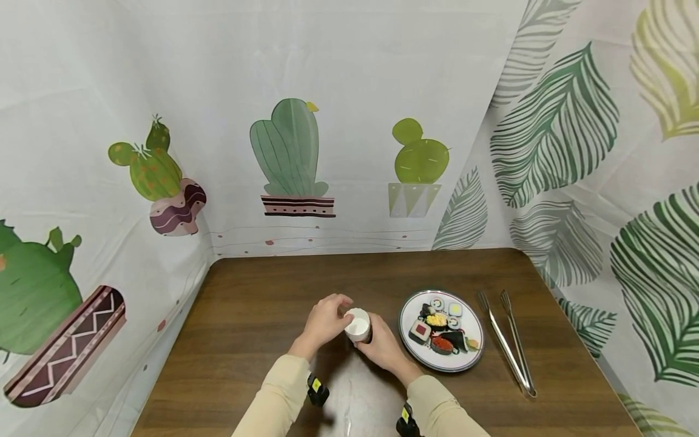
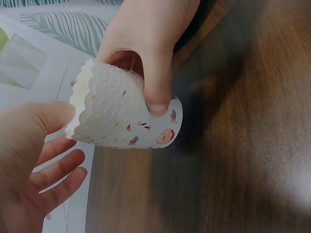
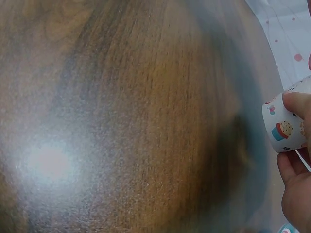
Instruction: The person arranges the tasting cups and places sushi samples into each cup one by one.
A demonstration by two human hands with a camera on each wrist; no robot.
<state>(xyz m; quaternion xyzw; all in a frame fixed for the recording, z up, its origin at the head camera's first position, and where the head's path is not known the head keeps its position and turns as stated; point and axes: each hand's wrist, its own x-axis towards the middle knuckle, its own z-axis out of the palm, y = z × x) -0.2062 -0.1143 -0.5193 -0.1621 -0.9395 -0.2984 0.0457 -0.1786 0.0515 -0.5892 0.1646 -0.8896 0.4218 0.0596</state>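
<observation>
A nested stack of white paper baking cups (image 1: 357,326) with scalloped rims is held over the table. Small cupcake prints decorate the side of the baking cups (image 2: 121,111). My right hand (image 1: 384,345) grips the stack from the right, its thumb pressed along the side in the left wrist view. At the rim, the thumb of my left hand (image 1: 323,321) touches the edge, while the other fingers are spread loosely beside it. Only part of my right hand (image 3: 297,196) and the lower end of the stack show in the right wrist view.
Right of the hands stands a rimmed plate (image 1: 406,340) of assorted sushi pieces. Metal tongs (image 1: 508,349) lie beyond it on the brown wooden table (image 1: 246,309). A printed cloth (image 1: 360,73) with cacti and leaves hangs behind and along both sides.
</observation>
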